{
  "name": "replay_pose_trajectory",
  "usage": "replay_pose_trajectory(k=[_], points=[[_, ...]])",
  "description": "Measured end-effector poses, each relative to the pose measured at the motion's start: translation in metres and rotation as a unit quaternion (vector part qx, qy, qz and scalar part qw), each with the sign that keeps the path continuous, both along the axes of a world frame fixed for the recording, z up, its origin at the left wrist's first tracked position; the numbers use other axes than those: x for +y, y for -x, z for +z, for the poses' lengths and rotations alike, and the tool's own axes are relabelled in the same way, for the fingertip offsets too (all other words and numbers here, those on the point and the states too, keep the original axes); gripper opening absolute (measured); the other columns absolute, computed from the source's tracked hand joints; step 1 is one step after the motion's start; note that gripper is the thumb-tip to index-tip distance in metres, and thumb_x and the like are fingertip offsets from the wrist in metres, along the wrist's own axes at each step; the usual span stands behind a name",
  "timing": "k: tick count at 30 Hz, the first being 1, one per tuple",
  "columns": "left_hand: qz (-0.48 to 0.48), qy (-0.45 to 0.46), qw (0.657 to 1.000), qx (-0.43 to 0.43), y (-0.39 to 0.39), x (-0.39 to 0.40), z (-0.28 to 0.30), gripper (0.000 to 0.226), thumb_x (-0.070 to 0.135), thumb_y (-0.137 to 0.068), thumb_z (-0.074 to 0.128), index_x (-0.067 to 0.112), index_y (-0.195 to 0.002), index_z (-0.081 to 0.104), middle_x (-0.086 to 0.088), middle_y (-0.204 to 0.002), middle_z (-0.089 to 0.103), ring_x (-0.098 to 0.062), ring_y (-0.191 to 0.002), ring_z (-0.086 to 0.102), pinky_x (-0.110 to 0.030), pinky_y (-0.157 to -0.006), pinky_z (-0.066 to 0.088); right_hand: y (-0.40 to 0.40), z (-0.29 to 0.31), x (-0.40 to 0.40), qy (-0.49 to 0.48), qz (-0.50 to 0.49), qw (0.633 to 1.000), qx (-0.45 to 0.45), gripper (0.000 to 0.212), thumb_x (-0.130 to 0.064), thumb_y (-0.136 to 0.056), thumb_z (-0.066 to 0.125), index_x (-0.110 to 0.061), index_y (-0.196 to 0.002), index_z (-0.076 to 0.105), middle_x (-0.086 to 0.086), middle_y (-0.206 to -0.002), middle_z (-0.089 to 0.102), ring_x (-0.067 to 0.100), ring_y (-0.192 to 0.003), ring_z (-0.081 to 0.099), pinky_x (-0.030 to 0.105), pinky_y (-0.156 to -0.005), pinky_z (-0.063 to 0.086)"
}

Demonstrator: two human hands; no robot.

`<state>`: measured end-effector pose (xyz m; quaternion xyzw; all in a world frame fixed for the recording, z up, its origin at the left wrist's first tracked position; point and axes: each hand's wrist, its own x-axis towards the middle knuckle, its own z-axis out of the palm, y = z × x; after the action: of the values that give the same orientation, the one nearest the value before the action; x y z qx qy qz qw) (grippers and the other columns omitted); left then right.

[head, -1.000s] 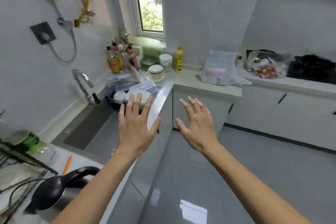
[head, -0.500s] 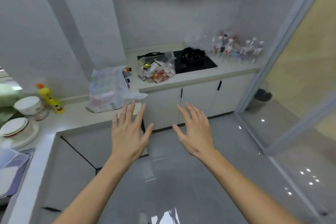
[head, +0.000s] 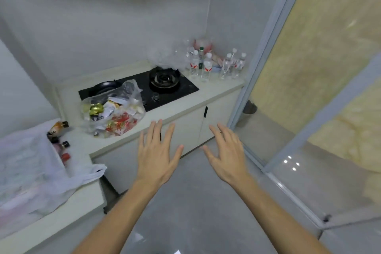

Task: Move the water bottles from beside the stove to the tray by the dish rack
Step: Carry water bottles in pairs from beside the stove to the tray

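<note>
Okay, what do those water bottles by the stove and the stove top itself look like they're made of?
The water bottles look like clear thin plastic with white caps: you can see through them, and they carry red and white labels. The stove top looks like black glass, flat and dark with a faint sheen, though enamelled metal is possible.

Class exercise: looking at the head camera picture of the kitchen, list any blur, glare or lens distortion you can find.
Head view: the water bottles beside the stove are soft and smeared, their labels unreadable; small bright glare spots sit on the glossy floor by the sliding door frame; that frame leans, a wide-angle effect; left hand and right hand look fairly sharp.
</note>
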<state>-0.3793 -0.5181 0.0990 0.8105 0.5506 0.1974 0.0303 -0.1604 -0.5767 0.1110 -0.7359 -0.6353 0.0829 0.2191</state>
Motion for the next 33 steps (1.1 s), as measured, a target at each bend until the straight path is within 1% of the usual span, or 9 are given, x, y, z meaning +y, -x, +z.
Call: replay_pose_trajectory(k=[3,7,10,14,18,25,29,31,33], points=[[-0.024,0.001,1.000,-0.005,-0.035,0.057,-0.001,0.071,0.064,-0.104,0.033,0.029,-0.165,0.027,-0.011,-0.172,0.026,-0.030,-0.162,0.015,-0.055,-0.130,0.015,-0.031,-0.005,0.035,0.005,-0.033,0.999,0.019,0.075,-0.067,-0.098,0.031,-0.032,-0.164,0.030,-0.002,-0.173,0.025,0.023,-0.159,0.020,0.050,-0.129,0.019],[-0.055,-0.006,0.998,-0.002,-0.094,0.130,-0.009,0.071,0.064,-0.104,0.032,0.028,-0.165,0.030,-0.010,-0.171,0.030,-0.030,-0.161,0.018,-0.055,-0.129,0.018,-0.085,-0.017,0.090,0.008,-0.063,0.998,0.031,0.075,-0.067,-0.097,0.029,-0.032,-0.164,0.027,-0.003,-0.174,0.023,0.022,-0.160,0.019,0.049,-0.129,0.021],[-0.070,-0.013,0.997,0.007,-0.145,0.187,-0.016,0.070,0.064,-0.104,0.032,0.028,-0.164,0.030,-0.010,-0.170,0.031,-0.029,-0.161,0.020,-0.053,-0.130,0.018,-0.132,-0.031,0.143,0.008,-0.067,0.997,0.041,0.072,-0.062,-0.101,0.035,-0.031,-0.165,0.026,-0.002,-0.174,0.023,0.022,-0.160,0.019,0.048,-0.129,0.022],[-0.078,-0.004,0.997,0.003,-0.208,0.258,-0.016,0.070,0.064,-0.104,0.034,0.029,-0.165,0.029,-0.010,-0.170,0.032,-0.029,-0.161,0.021,-0.052,-0.129,0.022,-0.192,-0.038,0.223,0.035,-0.047,0.997,0.042,0.067,-0.057,-0.107,0.040,-0.031,-0.166,0.021,-0.003,-0.175,0.017,0.023,-0.162,0.013,0.046,-0.131,0.015],[-0.061,-0.004,0.998,-0.006,-0.260,0.324,-0.013,0.070,0.065,-0.104,0.034,0.029,-0.164,0.029,-0.011,-0.168,0.035,-0.029,-0.160,0.024,-0.050,-0.128,0.024,-0.239,-0.030,0.298,0.031,-0.007,0.999,0.036,0.068,-0.056,-0.104,0.042,-0.030,-0.165,0.025,0.001,-0.174,0.022,0.026,-0.161,0.018,0.045,-0.130,0.016],[-0.035,0.041,0.999,0.000,-0.317,0.418,-0.035,0.070,0.061,-0.103,0.040,0.027,-0.163,0.031,-0.012,-0.166,0.038,-0.031,-0.156,0.030,-0.050,-0.123,0.034,-0.308,-0.039,0.416,0.036,0.011,0.999,0.038,0.069,-0.051,-0.102,0.055,-0.030,-0.163,0.031,0.000,-0.172,0.026,0.025,-0.159,0.022,0.048,-0.126,0.026],[-0.027,0.076,0.996,-0.029,-0.339,0.489,-0.049,0.071,0.059,-0.101,0.044,0.023,-0.161,0.034,-0.012,-0.158,0.045,-0.032,-0.146,0.041,-0.051,-0.113,0.045,-0.344,-0.055,0.492,0.050,-0.001,0.996,0.068,0.072,-0.044,-0.100,0.062,-0.025,-0.162,0.031,0.002,-0.168,0.032,0.026,-0.154,0.027,0.049,-0.122,0.035],[-0.028,0.103,0.992,-0.064,-0.351,0.528,-0.059,0.071,0.054,-0.102,0.050,0.022,-0.162,0.032,-0.011,-0.157,0.044,-0.032,-0.144,0.041,-0.050,-0.111,0.047,-0.362,-0.062,0.531,0.049,-0.024,0.994,0.094,0.074,-0.038,-0.098,0.066,-0.021,-0.161,0.032,0.003,-0.164,0.036,0.027,-0.149,0.033,0.047,-0.119,0.038],[-0.019,0.143,0.982,-0.120,-0.365,0.565,-0.069,0.073,0.046,-0.102,0.059,0.023,-0.164,0.028,-0.009,-0.159,0.041,-0.030,-0.146,0.039,-0.048,-0.113,0.045,-0.380,-0.069,0.568,0.050,-0.046,0.990,0.124,0.077,-0.032,-0.097,0.070,-0.019,-0.161,0.030,0.005,-0.161,0.038,0.029,-0.146,0.036,0.047,-0.117,0.037]])
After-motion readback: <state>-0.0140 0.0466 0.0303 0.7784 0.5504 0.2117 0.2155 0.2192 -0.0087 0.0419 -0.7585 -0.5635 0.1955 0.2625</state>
